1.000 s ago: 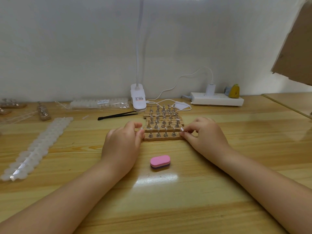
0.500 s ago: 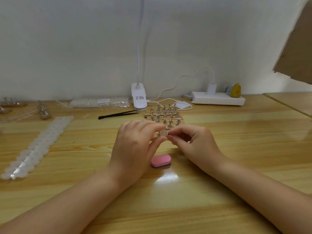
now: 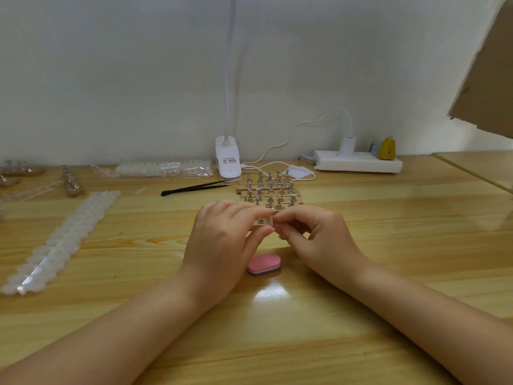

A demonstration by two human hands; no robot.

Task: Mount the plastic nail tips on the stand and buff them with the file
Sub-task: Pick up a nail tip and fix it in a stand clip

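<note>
Nearest the camera, low in the centre of the frame, the pink file [image 3: 263, 263] lies flat on the wooden table [image 3: 388, 273], touched by neither hand, probably parked there so it is at hand once mounting is done. Just above it the left hand [image 3: 222, 240] and right hand [image 3: 319, 237] meet at mid-frame. The left fingers curl round one small stand strip [image 3: 261, 222], lifted off the table (likely to bring its peg close), while the right thumb and forefinger pinch a pale nail tip [image 3: 270, 219] against that peg; how firmly it is seated I cannot tell. Behind the hands, the remaining stand strips [image 3: 269, 190] sit in rows, their metal pegs bare. Farther back lie black tweezers [image 3: 194, 187], the lamp clamp [image 3: 227, 161] and a power strip [image 3: 358, 163]. At the left edge a long sheet of nail tips [image 3: 63, 240] stretches diagonally, the supply within the left hand's reach.
</note>
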